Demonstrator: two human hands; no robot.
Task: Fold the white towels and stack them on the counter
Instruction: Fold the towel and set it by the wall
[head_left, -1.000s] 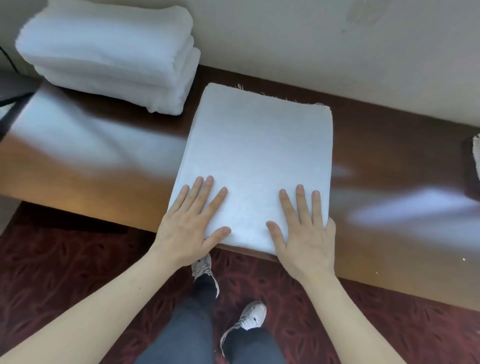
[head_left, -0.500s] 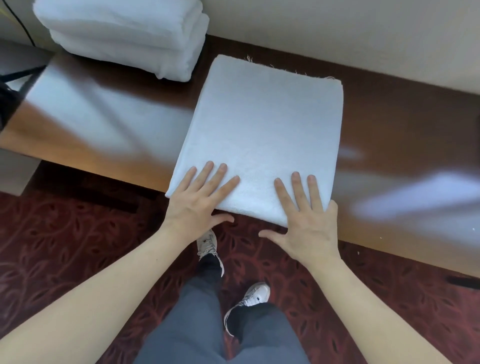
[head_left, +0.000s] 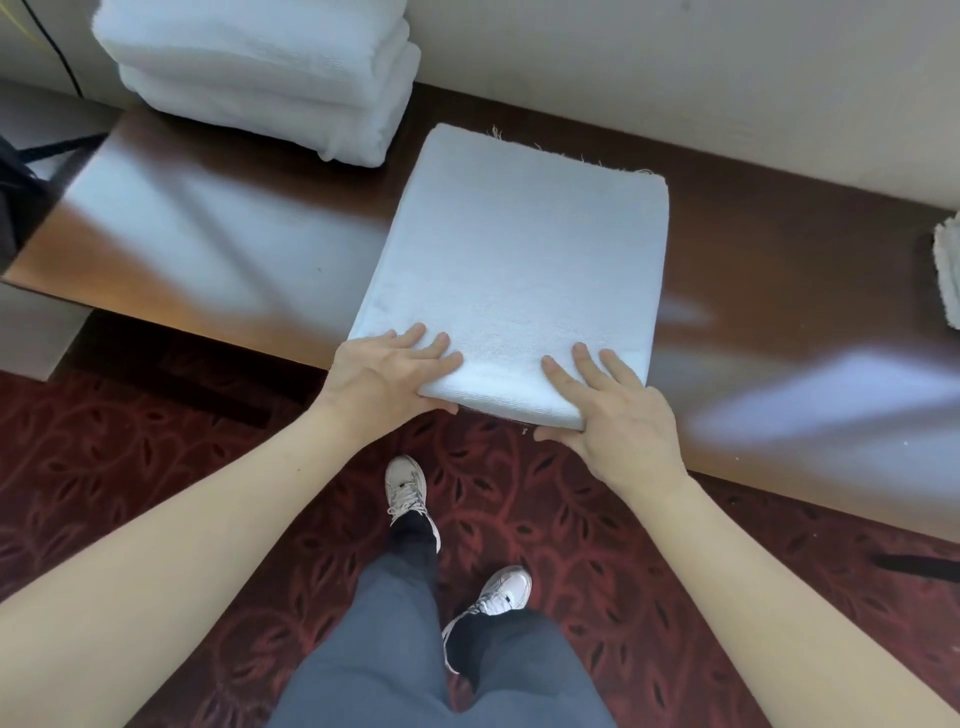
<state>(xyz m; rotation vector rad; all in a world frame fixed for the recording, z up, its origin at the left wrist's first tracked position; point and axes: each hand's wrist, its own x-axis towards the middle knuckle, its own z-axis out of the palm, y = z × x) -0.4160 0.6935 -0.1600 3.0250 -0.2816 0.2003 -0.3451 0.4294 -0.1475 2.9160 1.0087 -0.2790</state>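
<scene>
The folded towel (head_left: 519, 270) lies flat on the dark, glossy tabletop (head_left: 234, 234), a thick white rectangle. Its near edge hangs just over the tabletop's front edge, and frayed threads show along its far edge.

The left hand (head_left: 379, 379) holds the near-left corner. Its fingers (head_left: 415, 338) are slightly spread on top of the cloth, and the thumb is tucked under the edge, pinching it. The right hand (head_left: 618, 415) does the same at the near-right corner: its fingers (head_left: 584, 361) are spread on the upper face, and the thumb runs beneath the overhanging edge. A bare stretch of towel edge lies between the two hands.

Beyond the left fingers, further left against the wall (head_left: 675, 78), sits the stack of folded towels (head_left: 270, 73). It is close to the far-left corner of the folded towel, but a strip of tabletop shows between them. Bare tabletop lies between the left fingers and the stack.

Well to the right of the right fingers, a loose towel (head_left: 948, 270) shows only partly at the frame's edge. Far to the left of the left fingers, a black object (head_left: 21, 208) sits off the tabletop's end, with a thin cable (head_left: 52, 41) running up the wall behind it.

Below the fingers is a red patterned carpet (head_left: 130, 467), where the person's white shoes (head_left: 408, 488) and grey trouser legs stand.
</scene>
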